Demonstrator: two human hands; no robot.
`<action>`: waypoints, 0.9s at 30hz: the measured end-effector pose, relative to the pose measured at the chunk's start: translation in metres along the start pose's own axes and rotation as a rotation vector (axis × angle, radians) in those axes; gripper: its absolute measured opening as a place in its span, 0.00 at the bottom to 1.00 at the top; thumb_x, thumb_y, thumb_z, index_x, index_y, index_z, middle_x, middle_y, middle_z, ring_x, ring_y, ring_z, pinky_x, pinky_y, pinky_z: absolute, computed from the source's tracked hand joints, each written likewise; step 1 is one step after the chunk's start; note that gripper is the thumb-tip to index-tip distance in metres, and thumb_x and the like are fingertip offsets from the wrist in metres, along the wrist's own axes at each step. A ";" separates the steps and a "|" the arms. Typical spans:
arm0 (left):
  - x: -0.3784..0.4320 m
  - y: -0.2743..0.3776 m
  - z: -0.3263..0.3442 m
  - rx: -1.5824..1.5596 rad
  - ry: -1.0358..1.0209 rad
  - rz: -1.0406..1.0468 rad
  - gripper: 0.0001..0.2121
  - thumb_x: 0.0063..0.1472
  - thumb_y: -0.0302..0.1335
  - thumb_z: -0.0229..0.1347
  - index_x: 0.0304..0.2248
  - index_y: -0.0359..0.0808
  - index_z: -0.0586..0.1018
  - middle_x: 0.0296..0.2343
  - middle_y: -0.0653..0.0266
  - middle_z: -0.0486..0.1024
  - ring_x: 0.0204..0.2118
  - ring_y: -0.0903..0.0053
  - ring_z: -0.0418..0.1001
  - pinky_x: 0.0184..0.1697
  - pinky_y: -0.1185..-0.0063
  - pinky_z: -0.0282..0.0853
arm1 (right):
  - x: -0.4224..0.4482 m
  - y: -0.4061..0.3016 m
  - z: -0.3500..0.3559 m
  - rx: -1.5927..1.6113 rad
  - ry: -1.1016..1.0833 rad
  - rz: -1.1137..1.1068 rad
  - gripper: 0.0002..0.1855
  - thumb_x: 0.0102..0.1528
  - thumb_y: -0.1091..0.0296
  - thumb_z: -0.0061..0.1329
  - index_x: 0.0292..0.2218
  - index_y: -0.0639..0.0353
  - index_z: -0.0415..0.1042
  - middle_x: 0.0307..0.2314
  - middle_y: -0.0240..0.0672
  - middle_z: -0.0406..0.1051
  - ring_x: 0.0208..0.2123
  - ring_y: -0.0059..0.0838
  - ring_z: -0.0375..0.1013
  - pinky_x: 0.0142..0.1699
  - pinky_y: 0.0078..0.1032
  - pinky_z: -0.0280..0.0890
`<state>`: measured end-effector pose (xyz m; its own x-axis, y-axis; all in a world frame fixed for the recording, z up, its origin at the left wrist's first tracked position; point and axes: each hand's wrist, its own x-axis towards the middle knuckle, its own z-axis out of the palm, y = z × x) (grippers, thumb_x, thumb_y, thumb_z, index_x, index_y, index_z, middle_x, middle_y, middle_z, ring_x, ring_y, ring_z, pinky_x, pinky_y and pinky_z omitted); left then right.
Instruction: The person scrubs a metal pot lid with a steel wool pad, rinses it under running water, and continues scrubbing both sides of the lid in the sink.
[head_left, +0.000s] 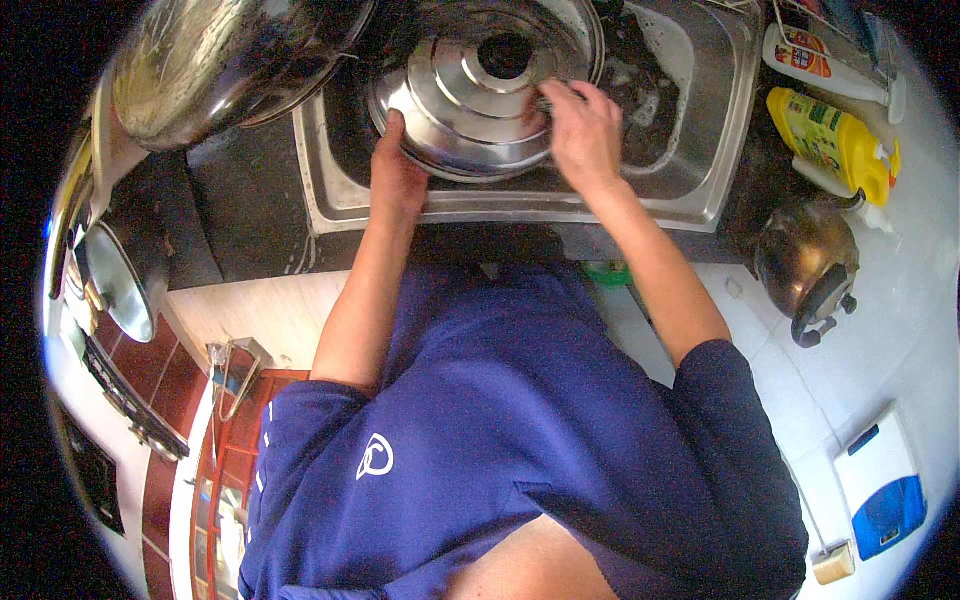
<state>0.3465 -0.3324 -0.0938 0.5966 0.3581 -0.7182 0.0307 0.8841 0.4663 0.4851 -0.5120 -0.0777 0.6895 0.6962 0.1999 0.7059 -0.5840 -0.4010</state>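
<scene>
A shiny stainless-steel pot lid (457, 97) with stepped rings and a round black knob (505, 56) is tilted over the sink (697, 180). My left hand (397, 169) grips its near left rim, thumb on top and the other fingers hidden beneath. On the right part of the lid, my right hand (589, 131) presses a small dark scrubber (538, 109) against the metal. Motion blurs that hand, and the scrubber is mostly covered by the fingers, so its material is unclear. Behind the lid, suds (671, 52) and dark wet items lie in the basin, hard to make out.
A large metal wok or pan (225, 67) stands at upper left on the dark counter (247, 195). To the right are a yellow detergent bottle (825, 139), a white spray bottle (821, 64) and a kettle (802, 255). Another pan (120, 277) sits at far left.
</scene>
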 end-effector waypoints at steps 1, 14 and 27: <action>-0.001 0.001 0.002 0.004 -0.001 0.012 0.24 0.63 0.42 0.43 0.52 0.33 0.62 0.50 0.58 0.65 0.52 0.66 0.63 0.56 0.67 0.55 | 0.006 -0.017 0.000 0.036 -0.012 -0.044 0.15 0.47 0.71 0.43 0.39 0.51 0.71 0.36 0.28 0.72 0.43 0.35 0.66 0.47 0.36 0.58; 0.002 0.001 -0.003 -0.014 -0.010 -0.003 0.23 0.63 0.40 0.43 0.52 0.34 0.62 0.50 0.58 0.65 0.53 0.66 0.61 0.58 0.67 0.52 | 0.003 -0.024 0.005 0.036 -0.075 -0.035 0.16 0.48 0.75 0.45 0.40 0.56 0.72 0.35 0.34 0.67 0.41 0.37 0.65 0.44 0.33 0.60; 0.005 0.002 -0.004 0.011 -0.002 0.011 0.22 0.64 0.40 0.43 0.51 0.32 0.63 0.49 0.57 0.66 0.51 0.66 0.64 0.56 0.67 0.55 | 0.016 -0.010 0.012 -0.013 -0.129 0.098 0.14 0.47 0.74 0.45 0.38 0.57 0.72 0.33 0.33 0.67 0.39 0.34 0.65 0.42 0.32 0.59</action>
<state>0.3466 -0.3279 -0.0989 0.5983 0.3672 -0.7122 0.0328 0.8769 0.4796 0.4869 -0.4902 -0.0810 0.7290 0.6832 0.0436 0.6391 -0.6564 -0.4009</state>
